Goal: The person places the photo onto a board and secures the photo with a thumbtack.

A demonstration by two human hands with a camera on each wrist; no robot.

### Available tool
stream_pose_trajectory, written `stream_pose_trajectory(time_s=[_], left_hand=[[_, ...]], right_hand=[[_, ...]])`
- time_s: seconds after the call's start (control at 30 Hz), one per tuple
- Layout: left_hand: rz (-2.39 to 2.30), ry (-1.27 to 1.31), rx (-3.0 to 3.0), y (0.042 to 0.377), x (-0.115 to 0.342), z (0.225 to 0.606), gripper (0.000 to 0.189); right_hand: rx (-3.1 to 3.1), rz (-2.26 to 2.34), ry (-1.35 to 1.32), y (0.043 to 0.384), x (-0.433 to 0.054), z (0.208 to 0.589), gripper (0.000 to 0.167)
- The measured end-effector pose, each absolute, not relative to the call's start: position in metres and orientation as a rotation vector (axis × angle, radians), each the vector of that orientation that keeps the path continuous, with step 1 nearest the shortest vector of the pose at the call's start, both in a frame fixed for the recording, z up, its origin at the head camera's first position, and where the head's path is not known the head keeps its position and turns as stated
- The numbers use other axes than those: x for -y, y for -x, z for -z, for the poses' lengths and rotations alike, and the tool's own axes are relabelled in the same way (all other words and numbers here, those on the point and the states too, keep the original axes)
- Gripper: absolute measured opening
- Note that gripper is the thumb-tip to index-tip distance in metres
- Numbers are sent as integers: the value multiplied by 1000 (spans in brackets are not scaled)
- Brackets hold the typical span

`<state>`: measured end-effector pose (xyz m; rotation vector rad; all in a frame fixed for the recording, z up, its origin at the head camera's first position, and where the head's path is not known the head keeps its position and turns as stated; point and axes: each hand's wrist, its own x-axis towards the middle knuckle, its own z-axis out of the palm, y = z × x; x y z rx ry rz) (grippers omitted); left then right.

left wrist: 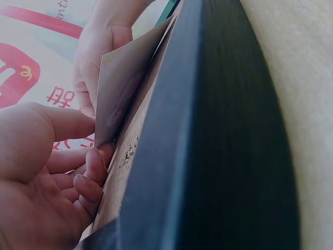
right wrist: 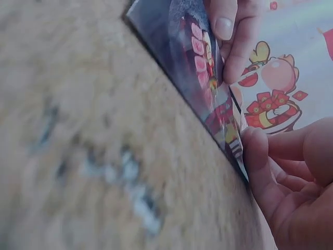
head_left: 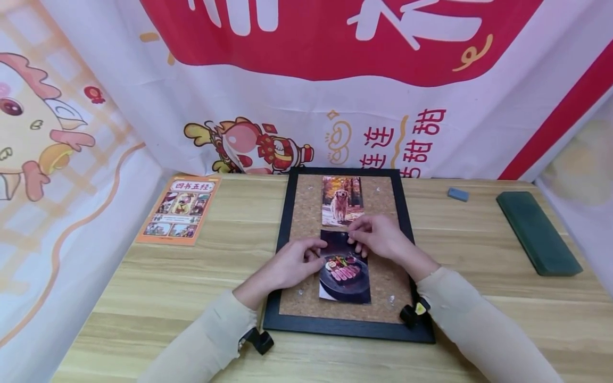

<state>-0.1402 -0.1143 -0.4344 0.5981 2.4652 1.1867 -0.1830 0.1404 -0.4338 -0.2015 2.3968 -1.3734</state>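
Note:
A photo of a plated steak dish [head_left: 346, 276] overlaps the lower middle of a black-framed cork board [head_left: 383, 271]. My left hand [head_left: 298, 260] pinches its left edge near the upper part. With thumb and fingertips, my right hand [head_left: 380, 238] pinches its top right corner. In the left wrist view the photo's pale back [left wrist: 112, 104] is tilted up off the cork. The right wrist view shows the printed side [right wrist: 195, 62] slanting, with fingers at both edges. Directly above on the board lies a photo of a golden dog [head_left: 341, 202].
Small clear or silvery spots [head_left: 391, 299] dot the cork near the board's corners. An orange illustrated booklet [head_left: 179, 210] lies on the wooden table [head_left: 210, 282] to the left. A blue block [head_left: 458, 194] and a long dark green case [head_left: 538, 234] lie right. A printed cloth [head_left: 287, 96] hangs behind.

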Motion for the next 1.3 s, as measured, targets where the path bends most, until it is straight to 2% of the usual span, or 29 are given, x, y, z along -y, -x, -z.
stream_pose_trajectory(time_s=[0.5, 0.87, 1.3], left_hand=[[-1169, -626, -2473, 141, 114, 435, 40], [-1178, -598, -2452, 142, 117, 433, 42], [-1177, -620, -2442, 143, 115, 435, 42]], right_hand=[[-2429, 1270, 277, 192, -128, 433, 12], [-2433, 1116, 251, 201, -114, 423, 16], [-2476, 998, 188, 202, -117, 422, 11]])
